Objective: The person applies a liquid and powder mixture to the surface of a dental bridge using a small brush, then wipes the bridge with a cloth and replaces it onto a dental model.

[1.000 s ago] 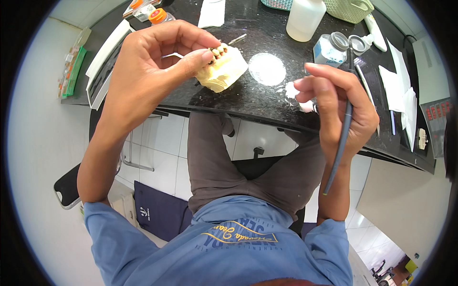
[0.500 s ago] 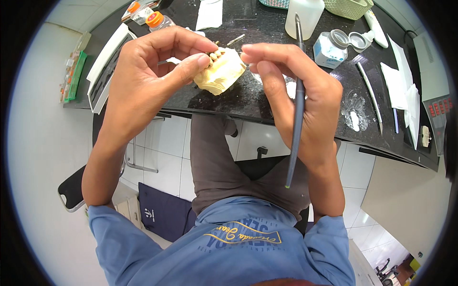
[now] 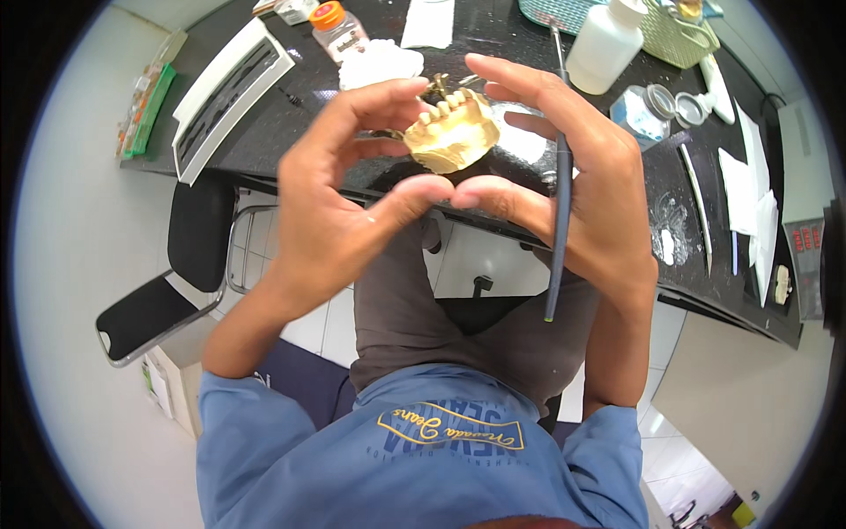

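Note:
A yellow plaster dental model (image 3: 451, 145) with a row of pale teeth stands at the bench's near edge, brass-coloured metal parts (image 3: 436, 86) behind it. My left hand (image 3: 339, 176) curves around its left side, fingers apart and thumb below it; whether a hidden fingertip touches it I cannot tell. My right hand (image 3: 586, 159) arches around the right side, its thumb tip close to the left thumb's. A slim tool with a dark blue handle (image 3: 561, 212) and a thin metal end is held in the right hand, lying upright across the palm side.
Behind the left hand are a white fluffy wad (image 3: 381, 63) and an orange-capped bottle (image 3: 339, 31). A white plastic bottle (image 3: 605, 44), an open-lidded jar (image 3: 643, 115), a long pale curved tool (image 3: 696, 207) and white paper sheets (image 3: 738, 194) lie rightward. A black chair (image 3: 198, 229) stands left.
My left fingers have let go of the model's teeth and spread around it. Both thumbs have come together below the model. The tool stays in my right hand. The view has shifted.

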A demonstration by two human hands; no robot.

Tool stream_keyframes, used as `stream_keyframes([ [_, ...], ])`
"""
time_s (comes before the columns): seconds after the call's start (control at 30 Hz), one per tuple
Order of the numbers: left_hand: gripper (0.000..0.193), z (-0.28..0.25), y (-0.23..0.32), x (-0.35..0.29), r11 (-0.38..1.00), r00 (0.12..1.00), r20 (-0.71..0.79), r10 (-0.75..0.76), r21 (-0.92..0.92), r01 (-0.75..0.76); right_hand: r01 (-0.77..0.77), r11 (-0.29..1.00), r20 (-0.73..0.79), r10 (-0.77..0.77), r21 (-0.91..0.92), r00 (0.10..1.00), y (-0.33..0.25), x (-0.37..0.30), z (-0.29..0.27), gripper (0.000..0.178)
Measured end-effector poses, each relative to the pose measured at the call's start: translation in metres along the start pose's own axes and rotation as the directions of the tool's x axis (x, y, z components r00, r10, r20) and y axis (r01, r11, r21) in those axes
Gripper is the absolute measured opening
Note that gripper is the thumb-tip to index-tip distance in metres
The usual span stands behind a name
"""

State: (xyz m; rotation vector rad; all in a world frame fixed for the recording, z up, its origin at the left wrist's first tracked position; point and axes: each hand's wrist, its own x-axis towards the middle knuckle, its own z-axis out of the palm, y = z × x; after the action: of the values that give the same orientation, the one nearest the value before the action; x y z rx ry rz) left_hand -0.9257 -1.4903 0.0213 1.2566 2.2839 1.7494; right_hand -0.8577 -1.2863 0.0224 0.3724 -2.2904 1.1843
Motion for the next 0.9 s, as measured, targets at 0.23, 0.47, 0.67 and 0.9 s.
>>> stream_keyframes([
  [0.23, 0.053, 0.031, -0.021, -0.015, 0.964, 0.959, -0.283, 0.003, -0.253, -0.078, -0.050, 0.998, 0.130, 0.045, 0.037, 0.991, 0.001, 0.006, -0.007, 0.055],
  [0.47, 0.048, 0.034, -0.029, -0.014, 0.969, 0.949, -0.303, 0.090, -0.195, -0.154, -0.026, 0.997, 0.178, 0.039, -0.071, 0.983, 0.000, 0.011, -0.009, 0.046],
  [0.67, 0.050, 0.030, -0.031, -0.014, 0.978, 0.962, -0.228, 0.151, -0.110, -0.179, -0.027, 0.999, 0.160, 0.021, 0.032, 0.987, -0.001, 0.013, -0.008, 0.043],
  [0.9, 0.053, 0.034, -0.032, -0.015, 0.976, 0.954, -0.258, 0.150, -0.112, -0.184, -0.005, 0.999, 0.157, -0.001, 0.041, 0.988, 0.000, 0.012, -0.008, 0.043],
])
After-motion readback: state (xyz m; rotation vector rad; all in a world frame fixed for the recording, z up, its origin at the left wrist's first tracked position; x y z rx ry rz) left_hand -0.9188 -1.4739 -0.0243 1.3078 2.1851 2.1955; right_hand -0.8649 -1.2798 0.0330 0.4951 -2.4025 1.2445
